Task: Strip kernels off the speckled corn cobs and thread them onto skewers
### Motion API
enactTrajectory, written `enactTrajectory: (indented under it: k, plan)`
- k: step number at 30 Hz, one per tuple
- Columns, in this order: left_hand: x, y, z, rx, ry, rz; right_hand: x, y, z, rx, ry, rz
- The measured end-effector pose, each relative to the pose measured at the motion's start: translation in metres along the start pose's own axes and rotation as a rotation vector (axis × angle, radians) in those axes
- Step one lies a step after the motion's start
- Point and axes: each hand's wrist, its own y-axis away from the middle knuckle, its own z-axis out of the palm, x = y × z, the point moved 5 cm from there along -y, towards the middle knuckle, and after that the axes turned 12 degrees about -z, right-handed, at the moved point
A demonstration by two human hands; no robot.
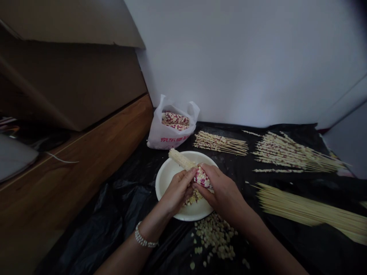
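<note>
Both my hands hold one corn cob (186,165) over a white bowl (166,176). My right hand (222,190) is wrapped round the end that still carries purple and white kernels. My left hand (178,189) pinches the cob beside it with thumb and fingers. The far half of the cob is stripped bare and points up and left. A few loose kernels (194,198) lie in the bowl under my hands. More loose kernels (215,233) are scattered on the black plastic sheet (114,214) just in front of the bowl.
A white plastic bag (172,133) with more cobs stands behind the bowl by the wall. Skewers threaded with kernels (220,143) lie at the back and back right (289,154). Bare bamboo skewers (309,212) lie at the right. A wooden ledge (71,172) runs along the left.
</note>
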Motion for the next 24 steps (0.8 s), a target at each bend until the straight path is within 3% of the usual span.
enactTrajectory:
  k: [9,15,21,24]
  plan:
    - [-0.0017,-0.0004,-0.0043,0.140,0.018,0.078,-0.0042,-0.0005,0.0013,-0.011,-0.016,-0.015]
    - [-0.0008,0.0005,0.0005,0.100,0.000,0.081,-0.0072,-0.0013,0.0014,-0.033,-0.015,-0.018]
    - [0.0002,-0.0001,-0.0040,0.190,-0.032,0.082,-0.0097,-0.0012,0.0064,-0.053,-0.002,0.009]
    - [0.0005,0.0003,-0.0031,0.181,-0.046,0.089,-0.0061,0.0001,0.0067,-0.004,-0.076,0.000]
